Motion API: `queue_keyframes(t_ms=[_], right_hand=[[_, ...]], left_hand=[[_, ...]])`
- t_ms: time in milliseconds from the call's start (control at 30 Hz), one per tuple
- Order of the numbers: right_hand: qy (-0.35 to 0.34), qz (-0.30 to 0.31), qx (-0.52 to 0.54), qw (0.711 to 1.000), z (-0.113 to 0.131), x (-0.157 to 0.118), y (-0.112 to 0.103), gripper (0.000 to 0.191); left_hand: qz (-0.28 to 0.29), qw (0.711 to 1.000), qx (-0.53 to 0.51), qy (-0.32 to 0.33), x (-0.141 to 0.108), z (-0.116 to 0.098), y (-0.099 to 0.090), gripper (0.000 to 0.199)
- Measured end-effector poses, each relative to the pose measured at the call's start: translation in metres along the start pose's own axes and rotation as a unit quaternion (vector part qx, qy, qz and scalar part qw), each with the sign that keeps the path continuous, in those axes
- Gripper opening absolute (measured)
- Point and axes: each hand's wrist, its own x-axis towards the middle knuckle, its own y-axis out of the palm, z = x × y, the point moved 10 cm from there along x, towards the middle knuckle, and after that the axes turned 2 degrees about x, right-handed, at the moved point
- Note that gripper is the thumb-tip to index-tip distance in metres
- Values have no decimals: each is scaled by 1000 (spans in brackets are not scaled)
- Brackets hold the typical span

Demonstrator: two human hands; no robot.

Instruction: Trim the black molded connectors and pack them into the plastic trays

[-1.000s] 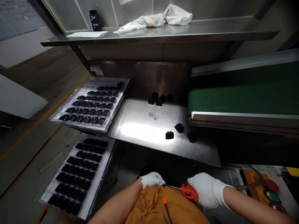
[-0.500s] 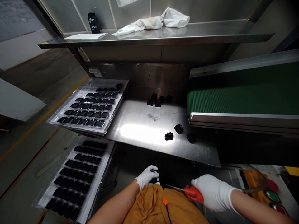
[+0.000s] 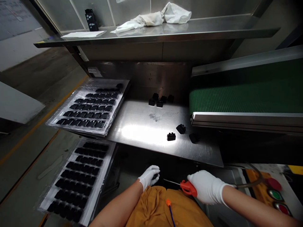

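My left hand (image 3: pixel 149 177), in a white glove, is closed around a small black plastic part (image 3: pixel 155 175), mostly hidden by the fingers, just in front of my lap. My right hand (image 3: pixel 205 186), also gloved in white, grips a red air blow gun (image 3: pixel 188 188). Its thin metal nozzle (image 3: pixel 171 181) points left toward the left hand, without touching the part. Beyond the hands, a few loose black parts (image 3: pixel 171 136) lie near the front of the steel table (image 3: pixel 142 138). Several more black parts (image 3: pixel 159 103) sit grouped farther back.
Clear plastic trays with rows of black parts stand at the left, one tray (image 3: pixel 107 127) higher and another (image 3: pixel 104 173) lower. A green conveyor belt (image 3: pixel 246 91) is at right, above a control box with push buttons (image 3: pixel 276 194). White cloths (image 3: pixel 176 14) lie on the shelf.
My right hand has moved left and slightly up with the air blow gun, so its nozzle is nearer the left hand. The left hand has risen slightly, still closed on the part.
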Motion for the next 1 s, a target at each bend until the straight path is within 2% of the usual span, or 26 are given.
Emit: queue_keyframes(t_ms=[133, 333, 533, 633, 733, 900, 1000], right_hand=[[10, 17, 13, 1000, -12, -1, 1, 28], [7, 8, 30, 1000, -26, 1, -1, 26], [7, 5, 33, 999, -28, 9, 2, 29], [9, 4, 34, 999, -29, 10, 3, 28], [13, 1, 38, 999, -29, 7, 2, 27], [7, -4, 40, 999, -22, 5, -2, 25], [16, -9, 34, 999, -22, 6, -4, 27]], left_hand=[[38, 993, 79, 82, 2, -10, 7, 41], [99, 954, 212, 186, -1, -19, 22, 60], [121, 921, 276, 247, -18, -36, 32, 63], [125, 919, 276, 253, -23, -42, 34, 67], [113, 930, 251, 244, -22, -45, 31, 63], [85, 967, 166, 172, -9, -37, 21, 41], [94, 981, 104, 133, -7, -32, 20, 40]])
